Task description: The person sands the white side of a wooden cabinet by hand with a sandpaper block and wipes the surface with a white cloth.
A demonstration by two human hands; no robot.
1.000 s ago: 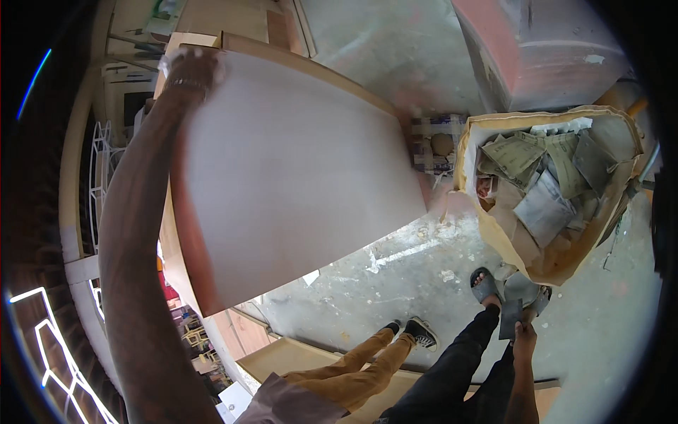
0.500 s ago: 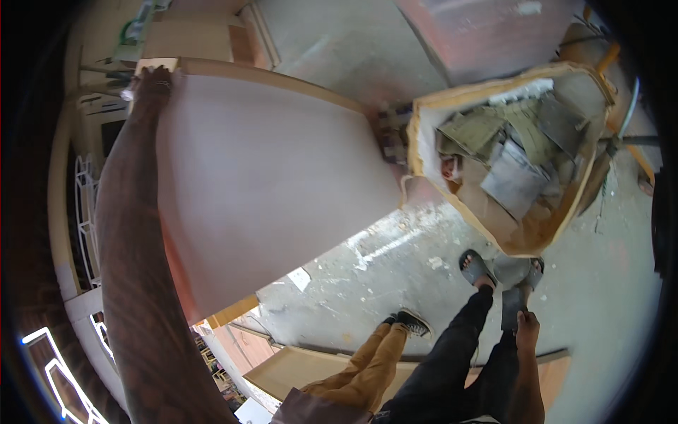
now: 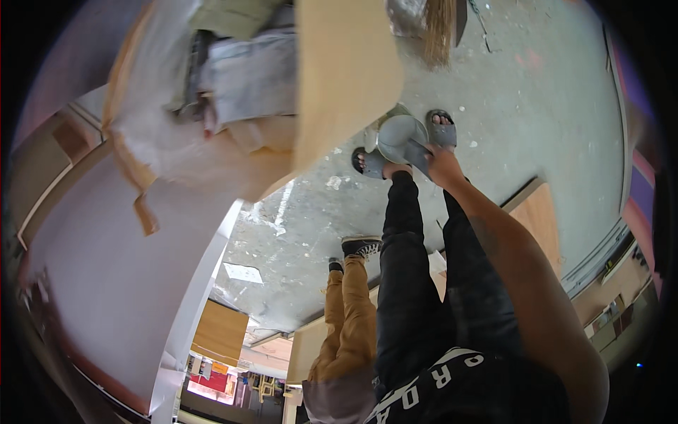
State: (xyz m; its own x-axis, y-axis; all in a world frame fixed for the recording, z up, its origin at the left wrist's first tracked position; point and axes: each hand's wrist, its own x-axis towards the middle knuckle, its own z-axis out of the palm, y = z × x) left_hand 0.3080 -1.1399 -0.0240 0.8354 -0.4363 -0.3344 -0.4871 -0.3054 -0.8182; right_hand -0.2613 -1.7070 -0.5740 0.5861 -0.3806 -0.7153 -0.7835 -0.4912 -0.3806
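Observation:
My right hand (image 3: 445, 167) is closed round a flat dark-grey scraper-like blade (image 3: 419, 157). The blade reaches over a round grey container (image 3: 401, 133) on the floor between my sandalled feet. Whether it touches what is inside, I cannot tell. At the far left rim lies a large pale panel (image 3: 120, 247) with a white edge. A dark, smeared shape by the panel's outer side looks like my left hand (image 3: 44, 300); its fingers cannot be made out.
A big open carton (image 3: 346, 85) with grey and olive scraps stands ahead, blurred, one flap toward me. A straw broom (image 3: 438, 35) is beyond it. On my left a person in tan trousers (image 3: 357, 304) stands close by. A paper scrap (image 3: 244, 273) lies on the stained floor (image 3: 304, 233).
My view has swung to the right, so the panel and carton now appear further left. My right hand has lowered the blade to the grey container. The left hand has become blurred at the rim.

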